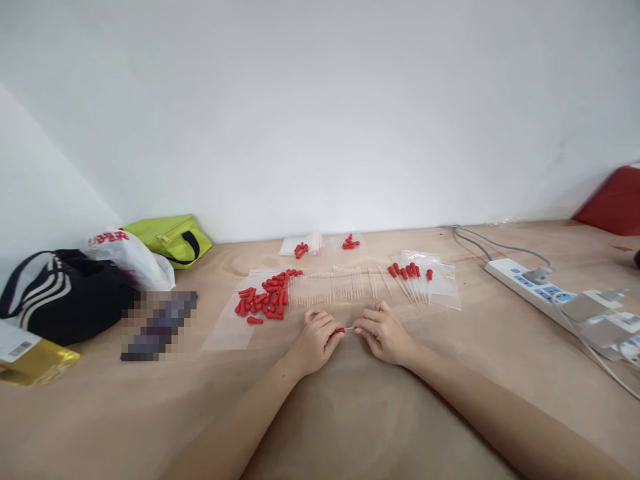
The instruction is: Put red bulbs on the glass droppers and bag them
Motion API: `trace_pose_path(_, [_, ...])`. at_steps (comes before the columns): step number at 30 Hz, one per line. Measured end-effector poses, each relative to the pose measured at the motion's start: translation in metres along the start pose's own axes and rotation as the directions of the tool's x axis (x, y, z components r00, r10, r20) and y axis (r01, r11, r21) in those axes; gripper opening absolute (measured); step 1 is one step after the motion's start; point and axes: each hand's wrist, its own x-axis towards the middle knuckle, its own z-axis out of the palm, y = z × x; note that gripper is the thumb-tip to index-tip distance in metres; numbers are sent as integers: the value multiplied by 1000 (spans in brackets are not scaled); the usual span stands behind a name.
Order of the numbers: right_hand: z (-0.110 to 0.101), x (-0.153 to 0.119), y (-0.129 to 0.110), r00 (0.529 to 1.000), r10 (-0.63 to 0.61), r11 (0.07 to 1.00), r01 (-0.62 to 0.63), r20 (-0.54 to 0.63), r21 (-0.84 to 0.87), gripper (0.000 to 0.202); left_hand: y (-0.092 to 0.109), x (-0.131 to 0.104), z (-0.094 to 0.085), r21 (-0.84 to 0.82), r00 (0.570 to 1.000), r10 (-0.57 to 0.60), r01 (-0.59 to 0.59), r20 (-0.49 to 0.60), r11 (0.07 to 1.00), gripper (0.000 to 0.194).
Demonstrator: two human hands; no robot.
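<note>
My left hand (318, 340) pinches a red rubber bulb (340, 331) near the middle of the table. From the bulb's end a thin clear tube (349, 329) runs to the fingers of my right hand (383, 332), which are closed on it. Behind my hands lies a row of clear tubes (313, 289). A pile of loose red bulbs (265, 299) rests on a plastic bag (227, 327) to the left. Several tubes with red bulbs on their ends (411, 272) lie to the right, partly over another clear bag (445, 287).
Small bags with red bulbs (301, 250) lie by the wall. At the left are a black bag (75, 293), a yellow-green bag (167, 237) and a pixelated dark object (160, 327). A power strip (530, 287) with cables stands at the right.
</note>
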Motion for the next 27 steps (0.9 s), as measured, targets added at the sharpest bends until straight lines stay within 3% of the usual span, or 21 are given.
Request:
trace_pose_path(9, [-1,6,-3,999,-12,999,13,36,-32,24,-2,2,-2,2,1000,-29,29,1,1000,21])
trace_pose_path(14, [-6,6,-5,999,15,984,-7,44,-179,19,-6,4,-2,-4,994,-101,101,-51,995,17])
trace_pose_path(16, [-8,5,-1,998,54,972,-48,19,-230,18,-7,5,-2,4,984,-145,146,-106,989,18])
trace_pose_path(18, [-11,4,8,986,159,950,-165,-46,-263,19,-9,5,-1,22,962,-215,222,-171,975,25])
trace_pose_path(20, [-16,4,24,935,322,894,-352,-148,-278,21,-11,5,0,38,944,-268,280,-191,959,24])
trace_pose_path(23, [-26,7,54,781,565,734,-623,-266,-270,23,-13,4,1,45,952,-268,277,-148,960,13])
trace_pose_path(25, [-31,9,71,668,686,615,-744,-287,-261,24,-13,4,2,37,959,-253,260,-126,965,9])
trace_pose_path(27, [-35,8,84,591,755,533,-805,-284,-259,25,-13,4,3,32,959,-253,259,-126,965,7])
